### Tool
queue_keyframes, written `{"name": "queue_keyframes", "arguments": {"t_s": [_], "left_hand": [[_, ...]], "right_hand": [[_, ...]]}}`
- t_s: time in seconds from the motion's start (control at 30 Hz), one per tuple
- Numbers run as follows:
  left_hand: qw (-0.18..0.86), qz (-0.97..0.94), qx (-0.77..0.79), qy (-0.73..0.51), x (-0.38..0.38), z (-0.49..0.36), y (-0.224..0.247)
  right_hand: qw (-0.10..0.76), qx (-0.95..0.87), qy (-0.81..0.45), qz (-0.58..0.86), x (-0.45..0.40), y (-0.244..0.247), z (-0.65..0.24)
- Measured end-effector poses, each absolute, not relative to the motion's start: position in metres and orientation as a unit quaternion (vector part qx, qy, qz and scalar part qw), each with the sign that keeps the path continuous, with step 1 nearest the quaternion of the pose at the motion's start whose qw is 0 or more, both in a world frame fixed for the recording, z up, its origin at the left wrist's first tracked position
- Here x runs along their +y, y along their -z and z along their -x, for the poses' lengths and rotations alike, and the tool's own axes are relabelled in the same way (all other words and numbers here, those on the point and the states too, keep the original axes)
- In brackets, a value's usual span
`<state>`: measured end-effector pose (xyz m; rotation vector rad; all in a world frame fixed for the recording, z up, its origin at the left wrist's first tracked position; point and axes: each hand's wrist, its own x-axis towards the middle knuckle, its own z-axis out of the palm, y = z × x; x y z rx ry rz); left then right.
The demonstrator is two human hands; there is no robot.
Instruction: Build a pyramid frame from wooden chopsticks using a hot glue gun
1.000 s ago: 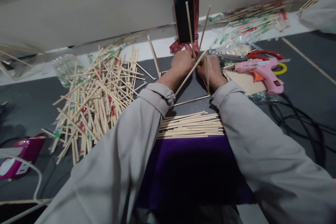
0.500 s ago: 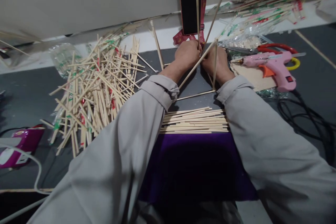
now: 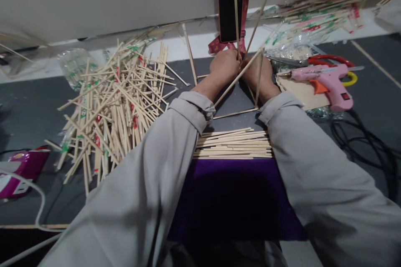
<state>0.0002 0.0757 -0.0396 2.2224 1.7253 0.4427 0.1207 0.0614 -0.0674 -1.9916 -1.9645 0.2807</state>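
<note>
My left hand [image 3: 224,66] is closed at the far side of a frame of wooden chopsticks [image 3: 238,76], its fingers pinching the foot of an upright chopstick [image 3: 236,12]. Close against it, my right hand [image 3: 260,74] is also closed, by the foot of a second chopstick [image 3: 257,23] that leans to the right. Both fingertips are mostly hidden behind the knuckles and a slanting stick. Other sticks of the frame run along the table, and one more stands up at its left corner. A row of loose chopsticks [image 3: 233,144] lies in front of my hands.
A big heap of chopsticks [image 3: 115,112], some wrapped, lies at left. On the right are a pink glue gun [image 3: 333,81], red-and-yellow-handled scissors [image 3: 350,77] and a black cable [image 3: 360,142]. A phone [image 3: 231,4] leans on the wall. A purple device [image 3: 26,171] sits far left.
The view has shifted very slightly. Both hands keep the same closed hold at the joint of the chopstick frame.
</note>
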Motion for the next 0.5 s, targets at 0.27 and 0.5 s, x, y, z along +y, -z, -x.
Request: {"name": "queue_keyframes", "arguments": {"t_s": [0.27, 0.5], "left_hand": [[0.178, -0.756, 0.607, -0.166, 0.0780, -0.0007, 0.0446], [0.140, -0.761, 0.613, -0.157, 0.0710, -0.0015, 0.0393]], "right_hand": [[0.163, -0.700, -0.087, 0.690, 0.0603, 0.0603, -0.1200], [0.133, -0.721, -0.068, 0.677, 0.0633, 0.0593, -0.1211]]}}
